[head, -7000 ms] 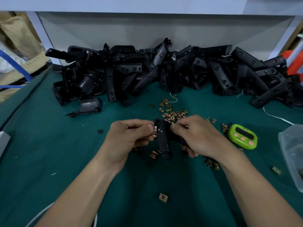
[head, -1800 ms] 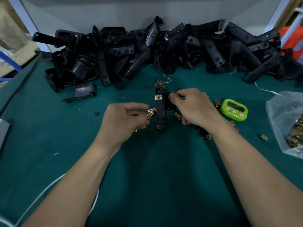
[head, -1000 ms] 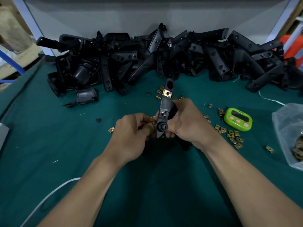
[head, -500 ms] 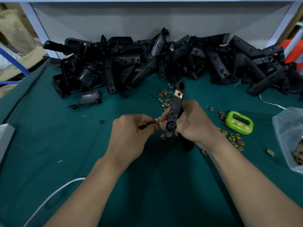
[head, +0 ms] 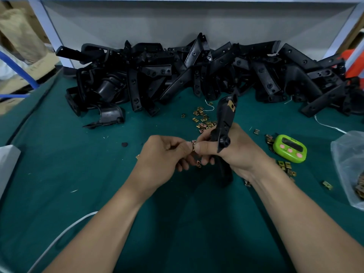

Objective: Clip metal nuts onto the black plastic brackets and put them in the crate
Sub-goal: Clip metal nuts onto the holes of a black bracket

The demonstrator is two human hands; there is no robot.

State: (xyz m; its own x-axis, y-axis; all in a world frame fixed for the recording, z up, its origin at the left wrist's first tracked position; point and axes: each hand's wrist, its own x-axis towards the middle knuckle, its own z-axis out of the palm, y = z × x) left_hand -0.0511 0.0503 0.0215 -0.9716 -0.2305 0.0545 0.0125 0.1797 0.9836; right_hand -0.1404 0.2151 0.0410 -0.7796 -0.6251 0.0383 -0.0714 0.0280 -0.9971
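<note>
Your right hand [head: 236,154] grips a long black plastic bracket [head: 224,119] upright at the centre of the frame, fingers curled round its lower part. One brass-coloured metal clip nut [head: 230,106] is already on its upper end. Your left hand [head: 163,156] pinches a second small metal nut [head: 193,143] just beside the bracket's lower end, apparently not yet clipped on. Much is left: a pile of black brackets [head: 197,71] lies across the top of the frame, with loose nuts [head: 203,120] on the green worktop [head: 78,174]. No crate is in view.
</note>
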